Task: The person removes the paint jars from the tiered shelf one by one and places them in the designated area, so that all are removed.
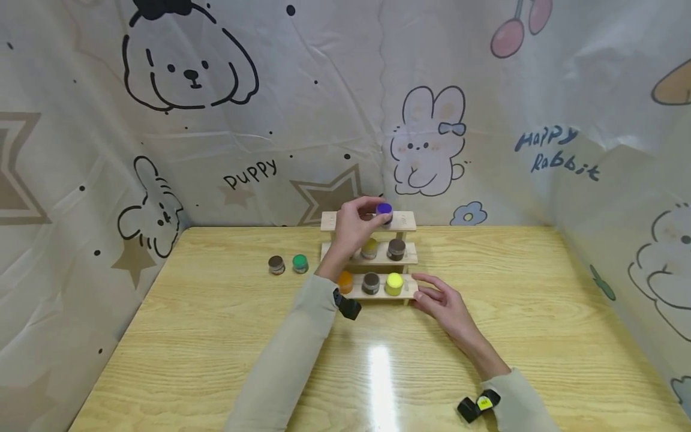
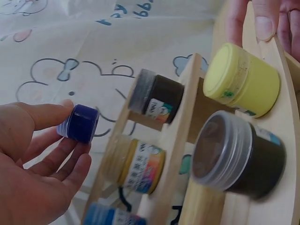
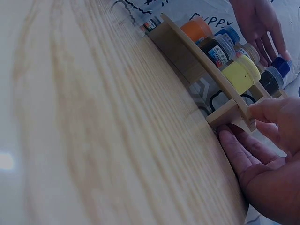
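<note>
OK, left hand (image 1: 357, 227) has purple jar (image 1: 384, 209) pinched thumb-to-fingers by top shelf (image 1: 406, 221), shelf contact unclear; right hand (image 1: 445, 309), farther from jar, grips right end of bottom shelf (image 1: 411, 290).

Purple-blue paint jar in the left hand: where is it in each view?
Head: the purple-blue paint jar is near the centre, slightly right.
Left wrist: left of centre, held in the left hand.
Right wrist: upper right, near the edge.
Shared landmark: the bright yellow paint jar, visible in all three.
</note>
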Tool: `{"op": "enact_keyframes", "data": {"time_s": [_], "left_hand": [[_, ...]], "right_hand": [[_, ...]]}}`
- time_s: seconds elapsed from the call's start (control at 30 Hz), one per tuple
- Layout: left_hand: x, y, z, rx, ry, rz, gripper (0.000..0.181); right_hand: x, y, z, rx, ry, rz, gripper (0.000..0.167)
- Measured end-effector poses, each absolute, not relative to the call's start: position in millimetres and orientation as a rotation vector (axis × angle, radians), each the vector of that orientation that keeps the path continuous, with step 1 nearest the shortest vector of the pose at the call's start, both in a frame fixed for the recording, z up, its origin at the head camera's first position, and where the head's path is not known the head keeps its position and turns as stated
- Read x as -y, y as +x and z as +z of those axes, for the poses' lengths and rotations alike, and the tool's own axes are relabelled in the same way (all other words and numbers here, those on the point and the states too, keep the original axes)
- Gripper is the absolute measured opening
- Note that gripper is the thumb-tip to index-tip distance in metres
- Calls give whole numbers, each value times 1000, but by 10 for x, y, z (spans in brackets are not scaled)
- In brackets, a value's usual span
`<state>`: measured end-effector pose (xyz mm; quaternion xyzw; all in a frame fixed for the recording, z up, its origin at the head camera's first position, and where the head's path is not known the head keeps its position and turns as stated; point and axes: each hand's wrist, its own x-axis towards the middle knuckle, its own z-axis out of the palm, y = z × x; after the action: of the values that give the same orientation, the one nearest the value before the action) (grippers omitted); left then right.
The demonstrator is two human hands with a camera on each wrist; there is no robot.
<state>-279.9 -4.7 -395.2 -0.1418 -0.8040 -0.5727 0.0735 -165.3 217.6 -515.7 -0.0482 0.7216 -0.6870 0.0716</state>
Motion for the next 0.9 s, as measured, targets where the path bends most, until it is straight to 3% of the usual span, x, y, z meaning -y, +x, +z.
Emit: {"op": "enact_keyframes", "data": {"time_s": [0.9], "left_hand": [[913,-2289,-4016,2137,-480,-1936,35]], "right_hand": [[-2167,-1640,-5136,-2195,-156,-2037,48]]}}
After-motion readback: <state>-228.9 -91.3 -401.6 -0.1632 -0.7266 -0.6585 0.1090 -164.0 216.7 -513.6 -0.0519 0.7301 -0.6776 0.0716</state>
